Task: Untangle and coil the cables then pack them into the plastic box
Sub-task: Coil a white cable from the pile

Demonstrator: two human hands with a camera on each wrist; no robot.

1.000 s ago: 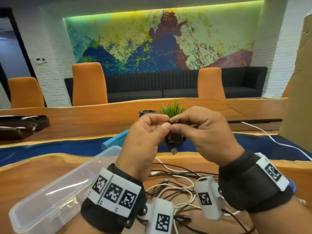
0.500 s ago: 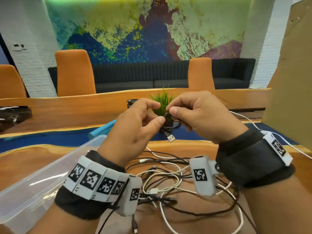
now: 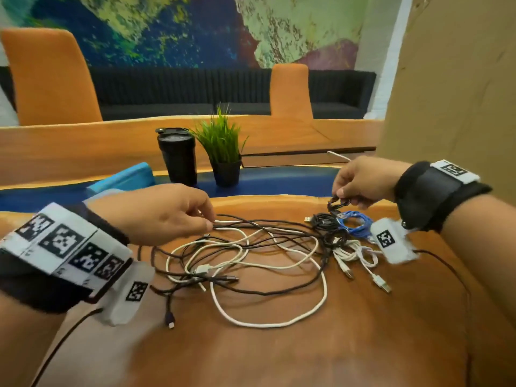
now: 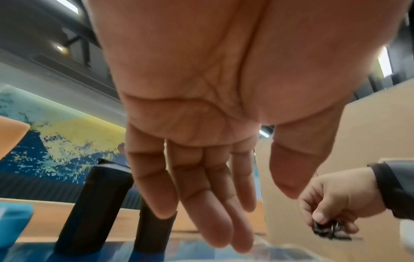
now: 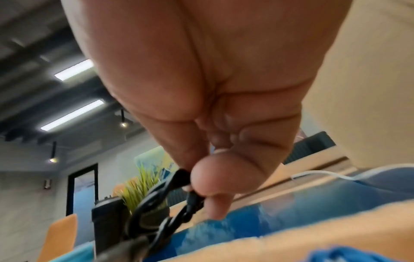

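A tangle of black and white cables [image 3: 251,255] lies on the wooden table [image 3: 279,344]. My left hand [image 3: 210,222] reaches down to its far edge, with the fingertips at a white strand. In the left wrist view this hand [image 4: 257,212] has straight fingers and holds nothing. My right hand [image 3: 339,195] pinches a small black coiled cable [image 3: 339,204] just above the table at the right; thumb and finger close on it [image 5: 156,203]. Below it lie a black coil [image 3: 321,220], a blue coil [image 3: 354,223] and a white coil [image 3: 351,254]. The plastic box is mostly hidden behind my left hand.
A black tumbler [image 3: 177,156] and a small potted plant [image 3: 223,152] stand beyond the tangle. A blue object [image 3: 125,177] lies at the left behind my hand. A cardboard panel [image 3: 452,79] rises at the right. A loose white cable [image 3: 337,155] runs along the far side.
My hands, which held the small black coil together in the air, have parted. The right one carried the coil down to the right; the left let go and dropped to the tangle.
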